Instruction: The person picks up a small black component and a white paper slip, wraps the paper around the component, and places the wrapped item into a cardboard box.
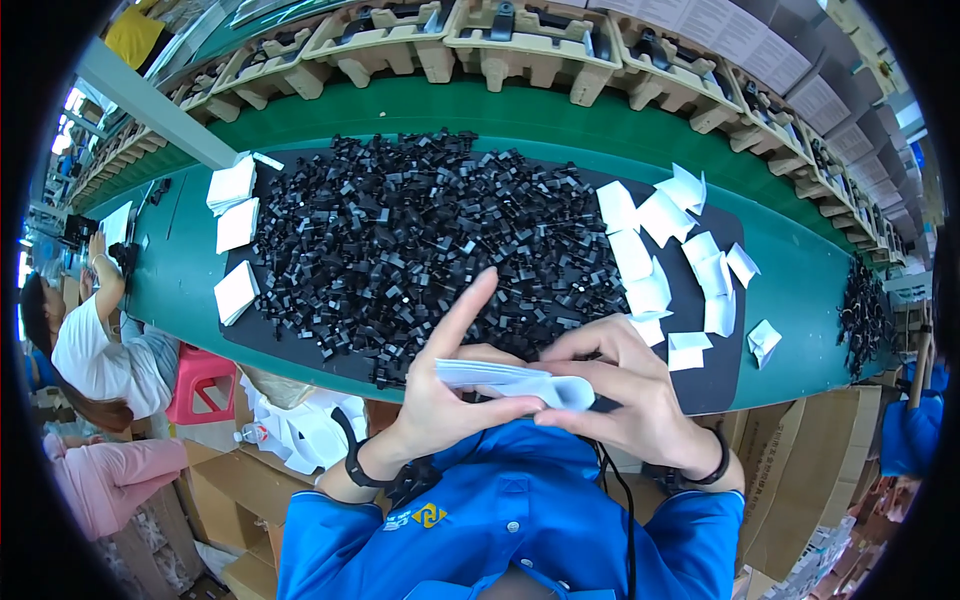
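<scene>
Close to my chest, at the table's near edge, I hold a small stack of white paper sheets (480,378). My left hand (430,390) pinches the stack between thumb and fingers, with its index finger pointing up and away. My right hand (625,385) grips the other end, where a sheet curls over into a loop. Just beyond my hands spreads a large heap of small black plastic parts (430,230) on a dark mat (715,385). Folded white papers (630,255) lie to the right of the heap. Flat stacks of white paper (236,293) lie to its left.
Moulded pulp trays (530,60) with black items line the far side. A grey post (150,100) rises at the far left. At left a person (95,345) sits near a red stool (200,385). Cardboard boxes (810,470) stand below right; black cables (862,315) lie at far right.
</scene>
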{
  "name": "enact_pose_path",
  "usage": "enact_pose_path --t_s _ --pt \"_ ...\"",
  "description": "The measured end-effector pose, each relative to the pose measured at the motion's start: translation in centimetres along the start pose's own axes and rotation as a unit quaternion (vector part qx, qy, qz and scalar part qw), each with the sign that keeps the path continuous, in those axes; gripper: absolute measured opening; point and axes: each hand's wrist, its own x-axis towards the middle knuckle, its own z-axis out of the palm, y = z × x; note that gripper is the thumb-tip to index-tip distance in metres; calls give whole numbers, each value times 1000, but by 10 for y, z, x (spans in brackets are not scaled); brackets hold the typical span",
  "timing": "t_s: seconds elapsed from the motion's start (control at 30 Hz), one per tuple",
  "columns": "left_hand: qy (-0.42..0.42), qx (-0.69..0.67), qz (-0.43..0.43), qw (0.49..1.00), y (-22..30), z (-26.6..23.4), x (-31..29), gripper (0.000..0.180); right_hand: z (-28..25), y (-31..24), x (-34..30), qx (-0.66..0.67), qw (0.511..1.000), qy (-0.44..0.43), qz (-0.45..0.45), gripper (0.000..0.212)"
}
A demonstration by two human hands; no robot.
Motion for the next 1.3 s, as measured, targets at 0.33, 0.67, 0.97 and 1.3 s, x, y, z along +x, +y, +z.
enact_pose_path --t_s 0.33,0.67,0.97,1.3 --pt "101 -36 -115 988 -23 17 25 87 -1 28 -35 -255 958 51 -122 47" --pt "53 -40 -108 992 -5 20 41 91 -20 4 -22 -403 910 -32 -96 35" --pt "37 51 -115 991 -2 15 28 95 -27 25 -4 92 967 -108 213 23" --pt "-42 287 146 946 -17 21 27 75 -15 9 -20 46 990 -66 115 12"
